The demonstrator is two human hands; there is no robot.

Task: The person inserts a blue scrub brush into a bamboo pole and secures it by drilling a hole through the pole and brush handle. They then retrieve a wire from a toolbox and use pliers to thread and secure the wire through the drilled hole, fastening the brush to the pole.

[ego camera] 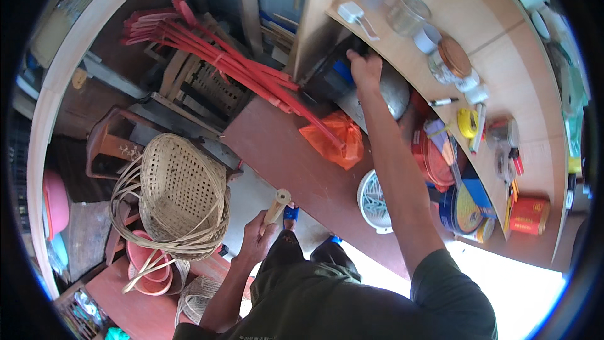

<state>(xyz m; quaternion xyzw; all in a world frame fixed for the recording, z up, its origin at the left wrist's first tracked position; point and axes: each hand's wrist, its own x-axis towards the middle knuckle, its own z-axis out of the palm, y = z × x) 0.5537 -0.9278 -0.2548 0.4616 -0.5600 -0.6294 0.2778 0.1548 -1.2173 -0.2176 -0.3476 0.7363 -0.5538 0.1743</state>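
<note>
My left hand (258, 236) grips a pale wooden handle (278, 205) that has a round end with a hole. The rest of that tool is hidden in or behind the hand. My right arm stretches into the space under the wooden shelf (490, 42). There my right hand (366, 68) is at a black case or bag (325, 75) with a blue patch. The fingers are partly hidden and the area is blurred, so a grip cannot be made out. A rounded silver metal object (395, 94) sits beside the right wrist.
Red sticks (245, 71) lie bundled across the reddish-brown table (283, 141), reaching over an orange plastic bag (337, 139). Near my right forearm are a white plastic basket (373, 198) and a red container (429, 156). Jars (408, 14) stand on the shelf. Woven baskets (181, 184) are at left.
</note>
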